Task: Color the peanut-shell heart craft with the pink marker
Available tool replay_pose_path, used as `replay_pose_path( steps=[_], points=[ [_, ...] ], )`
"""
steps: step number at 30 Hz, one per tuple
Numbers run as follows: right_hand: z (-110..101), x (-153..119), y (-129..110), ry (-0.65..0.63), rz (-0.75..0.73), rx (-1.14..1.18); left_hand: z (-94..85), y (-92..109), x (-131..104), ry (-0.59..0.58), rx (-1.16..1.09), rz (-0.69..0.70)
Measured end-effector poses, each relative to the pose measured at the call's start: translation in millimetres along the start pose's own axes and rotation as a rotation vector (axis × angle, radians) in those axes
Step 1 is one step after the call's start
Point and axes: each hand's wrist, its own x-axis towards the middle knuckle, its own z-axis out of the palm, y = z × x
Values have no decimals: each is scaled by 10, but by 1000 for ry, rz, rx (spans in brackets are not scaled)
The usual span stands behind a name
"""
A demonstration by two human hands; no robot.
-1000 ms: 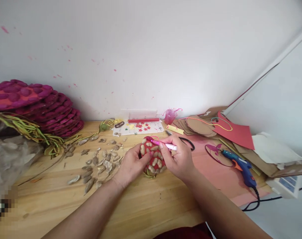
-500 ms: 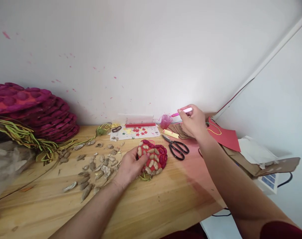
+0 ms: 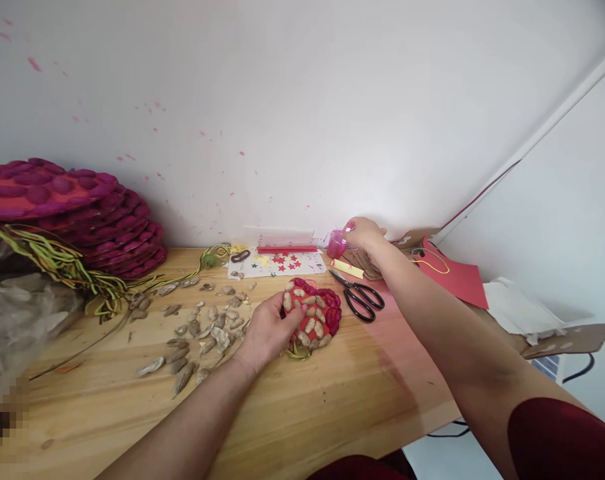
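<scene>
On the wooden table, our left hand pinches the peanut-covered red disc, hiding its left edge. Our right hand covers part of the pink cup; we can't tell its grip.

There is one pair of scissors, with one peanut-covered piece near its left side. Behind the scissors are one yellow strip and one pink cup; behind and to the left, one white sheet and one red bar. Right of the scissors is one red sheet. Well to the left stand one plastic bag and one stack of discs, perhaps seven, though overlapping edges blur the count.
</scene>
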Motion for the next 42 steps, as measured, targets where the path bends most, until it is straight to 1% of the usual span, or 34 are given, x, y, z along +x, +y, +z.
replay_pose_path(
  steps=[3,9,16,20,22,27,31,33,34,35,36,37,38,40,42],
  points=[
    [11,11,-2,13,-10,-30,2,13,-1,7,6,4],
    [32,-7,-13,71,-76,-90,17,40,-19,6,-6,-14],
    [100,-22,-12,32,-90,-98,1,7,-4,11,44,3],
    [101,-10,3,27,-101,-70,-9,2,3,23,85,10],
    [85,-22,14,53,-108,-38,-6,-5,6,11,58,28],
    [10,-110,89,173,-114,109,7,-7,6,-26,-53,47],
    [-63,-269,206,285,-108,281,10,24,-16,-27,-40,64],
    [-91,-417,252,305,-121,405,13,29,-28,-23,-1,75],
    [-101,-515,263,300,-130,502,16,29,-35,-20,10,80],
    [-108,-627,263,295,-134,752,21,29,-42,-15,16,85],
    [-114,-753,253,245,-151,996,27,30,-51,-8,18,90],
    [-119,-889,231,210,-173,1183,34,33,-62,-1,18,96],
    [-124,-1029,200,177,-205,1314,40,40,-75,7,18,102],
    [-136,-1303,121,131,-251,1473,50,64,-106,31,28,125],
    [-145,-1540,35,91,-271,1536,55,96,-138,51,53,162]
  ],
)
